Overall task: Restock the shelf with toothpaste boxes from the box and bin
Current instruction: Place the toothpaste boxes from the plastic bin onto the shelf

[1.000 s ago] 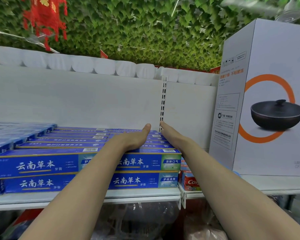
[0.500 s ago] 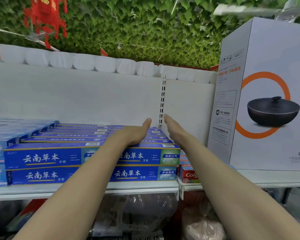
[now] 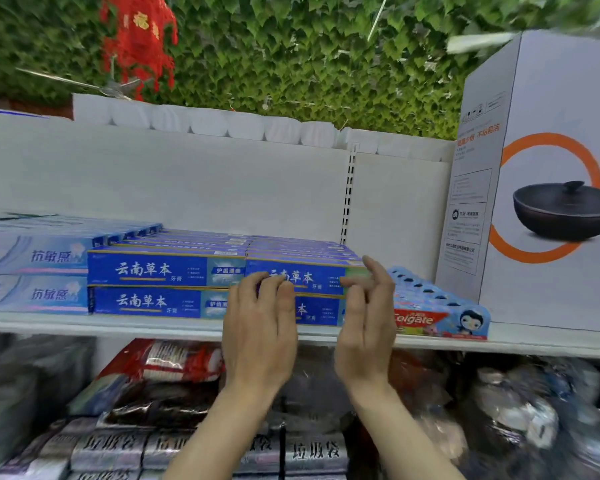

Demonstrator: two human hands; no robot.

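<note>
Blue boxes (image 3: 167, 270) lay lengthwise across mid-frame, left to right; my left hand (image 3: 258, 327) and right hand (image 3: 366, 327) hovered before them, fingers loosely curled, holding nothing.

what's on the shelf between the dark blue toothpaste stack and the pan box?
Head view: a row of Colgate boxes sits between the dark blue stack and the pan box.

The scene is evenly and brightly lit, with no hard shadows cast. Motion blur is seen throughout, strongest toward 5 and 7 o'clock, where the packets under the shelf (image 3: 84, 323) are smeared. Straight edges are bowed by wide-angle distortion. The white back panel (image 3: 187, 188) is nearly washed out.
</note>
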